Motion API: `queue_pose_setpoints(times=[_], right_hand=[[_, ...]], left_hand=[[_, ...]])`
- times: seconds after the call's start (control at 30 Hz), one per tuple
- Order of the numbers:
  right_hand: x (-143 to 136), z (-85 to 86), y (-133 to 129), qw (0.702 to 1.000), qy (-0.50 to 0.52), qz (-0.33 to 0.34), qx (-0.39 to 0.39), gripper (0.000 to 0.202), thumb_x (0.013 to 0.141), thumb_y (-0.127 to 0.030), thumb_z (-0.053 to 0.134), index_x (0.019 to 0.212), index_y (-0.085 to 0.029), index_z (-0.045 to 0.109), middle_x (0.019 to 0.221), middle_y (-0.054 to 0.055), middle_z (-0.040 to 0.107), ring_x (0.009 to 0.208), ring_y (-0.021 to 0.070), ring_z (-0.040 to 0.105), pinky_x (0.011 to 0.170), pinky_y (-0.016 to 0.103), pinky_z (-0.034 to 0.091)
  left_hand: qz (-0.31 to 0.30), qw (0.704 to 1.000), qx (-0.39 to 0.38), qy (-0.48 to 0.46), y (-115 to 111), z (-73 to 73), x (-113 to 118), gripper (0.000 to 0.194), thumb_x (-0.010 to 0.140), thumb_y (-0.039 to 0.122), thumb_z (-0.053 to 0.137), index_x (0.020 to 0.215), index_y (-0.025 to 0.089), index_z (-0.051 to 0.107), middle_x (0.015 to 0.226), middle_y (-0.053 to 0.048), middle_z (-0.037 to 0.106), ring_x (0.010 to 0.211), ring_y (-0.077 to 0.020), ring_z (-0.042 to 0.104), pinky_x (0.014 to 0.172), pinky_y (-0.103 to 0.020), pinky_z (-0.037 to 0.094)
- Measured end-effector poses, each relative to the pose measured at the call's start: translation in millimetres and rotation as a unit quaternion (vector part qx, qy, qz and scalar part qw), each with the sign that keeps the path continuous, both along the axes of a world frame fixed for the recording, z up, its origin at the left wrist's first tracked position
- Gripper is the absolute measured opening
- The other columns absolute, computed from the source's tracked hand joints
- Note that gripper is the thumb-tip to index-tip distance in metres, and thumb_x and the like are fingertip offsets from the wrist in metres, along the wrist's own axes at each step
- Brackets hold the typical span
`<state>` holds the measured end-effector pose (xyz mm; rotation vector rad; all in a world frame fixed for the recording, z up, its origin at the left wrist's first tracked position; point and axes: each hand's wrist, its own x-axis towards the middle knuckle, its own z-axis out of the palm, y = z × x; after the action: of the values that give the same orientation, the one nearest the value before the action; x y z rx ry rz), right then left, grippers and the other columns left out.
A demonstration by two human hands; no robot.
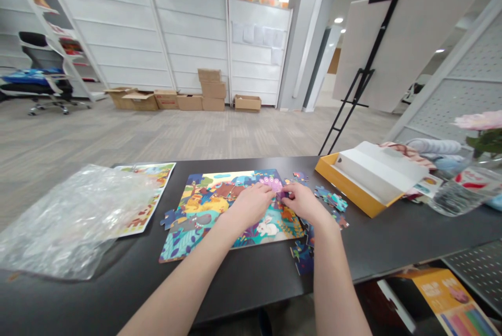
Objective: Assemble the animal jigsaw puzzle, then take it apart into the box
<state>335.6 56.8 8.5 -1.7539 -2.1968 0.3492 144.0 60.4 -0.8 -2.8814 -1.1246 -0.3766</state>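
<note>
A colourful animal jigsaw puzzle [200,221], mostly filled, lies on the dark table in front of me. My left hand [253,204] rests on its upper right part, fingers stretched out and pressing on the pieces beside a purple feathered figure [271,183]. Close by, my right hand [304,204] pinches a purple puzzle piece [280,196] at the puzzle's right side; the fingers partly cover it. Loose puzzle pieces [331,198] lie right of the puzzle, and more pieces [301,256] sit below its right corner. Another loose piece [169,218] touches its left edge.
Clear plastic wrap [74,221] covers part of a picture sheet [157,195] on the left. A yellow open box [349,184] stands at the right, near a clear plastic vase [466,189] with a pink flower. A printed box [443,294] sits below the table edge.
</note>
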Motion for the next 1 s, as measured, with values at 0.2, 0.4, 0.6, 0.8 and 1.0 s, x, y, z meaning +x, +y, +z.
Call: queue_pose_setpoints(times=[0.2, 0.4, 0.6, 0.8, 1.0], right_hand=[[3, 0.1, -3, 1.000, 0.006, -0.012, -0.017, 0.015, 0.078, -0.015, 0.066, 0.086, -0.015, 0.079, 0.085, 0.008, 0.075, 0.073, 0.0184, 0.064, 0.064, 0.026, 0.041], [0, 5.8, -9, 0.999, 0.011, -0.042, -0.021, 0.015, 0.077, -0.017, 0.069, 0.089, -0.016, 0.079, 0.082, 0.008, 0.076, 0.074, 0.0194, 0.067, 0.066, 0.026, 0.043], [0, 5.5, -14, 0.996, 0.052, -0.065, -0.032, 0.018, 0.078, -0.016, 0.070, 0.094, -0.015, 0.079, 0.090, 0.010, 0.078, 0.077, 0.0204, 0.071, 0.071, 0.027, 0.049], [0, 4.2, -15, 0.995, 0.061, -0.079, -0.021, 0.015, 0.080, -0.019, 0.069, 0.091, -0.016, 0.078, 0.092, 0.010, 0.079, 0.077, 0.0208, 0.072, 0.072, 0.027, 0.051], [0, 3.1, -13, 0.994, 0.072, -0.074, -0.034, 0.013, 0.081, -0.021, 0.069, 0.090, -0.017, 0.078, 0.080, 0.007, 0.078, 0.072, 0.0195, 0.071, 0.067, 0.026, 0.048]], left_hand=[[-0.022, 1.000, 0.010, -0.002, 6, -6.1, -2, 0.024, 0.097, 0.013, 0.048, 0.105, 0.017, 0.071, 0.113, -0.009, 0.071, 0.106, -0.0231, 0.064, 0.097, -0.035, 0.050], [-0.003, 1.000, -0.002, -0.019, 5, -6.6, -1, 0.022, 0.098, 0.017, 0.049, 0.100, 0.018, 0.071, 0.111, -0.008, 0.071, 0.106, -0.0233, 0.064, 0.095, -0.035, 0.052], [0.008, 0.998, -0.025, -0.061, 4, -4.0, 0, 0.026, 0.098, 0.021, 0.048, 0.100, 0.019, 0.074, 0.109, -0.009, 0.073, 0.105, -0.0233, 0.065, 0.095, -0.035, 0.052], [0.041, 0.984, -0.097, -0.143, 12, -6.7, 3, 0.027, 0.087, 0.016, 0.055, 0.095, 0.024, 0.079, 0.105, -0.005, 0.077, 0.102, -0.0218, 0.070, 0.097, -0.032, 0.053], [0.072, 0.982, -0.106, -0.142, 15, -8.4, 4, 0.034, 0.084, 0.010, 0.053, 0.097, 0.023, 0.081, 0.107, -0.006, 0.078, 0.101, -0.0226, 0.071, 0.098, -0.036, 0.053]])
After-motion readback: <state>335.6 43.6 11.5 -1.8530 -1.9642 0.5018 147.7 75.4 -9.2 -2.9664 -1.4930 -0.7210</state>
